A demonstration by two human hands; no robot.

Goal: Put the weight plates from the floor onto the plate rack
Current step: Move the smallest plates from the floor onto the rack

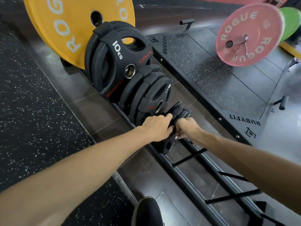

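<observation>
A long black floor plate rack (187, 175) runs from the upper left to the lower right. It holds a big yellow plate (68, 26), black 10 kg plates (114, 62), and smaller black plates (149, 93) in a row. At the row's near end stand small black plates (167, 144), upright in the rack. My left hand (156, 126) and my right hand (189, 128) both grip these small plates from above, fingers curled around their rims. The hands hide most of them.
Rack slots toward me (228, 190) hold nothing. A lifting platform (211, 70) lies to the right, with a barbell carrying a pink plate (247, 35) and a green one (290, 22). Black speckled rubber flooring (32, 103) lies left. My shoe (146, 211) is near the bottom edge.
</observation>
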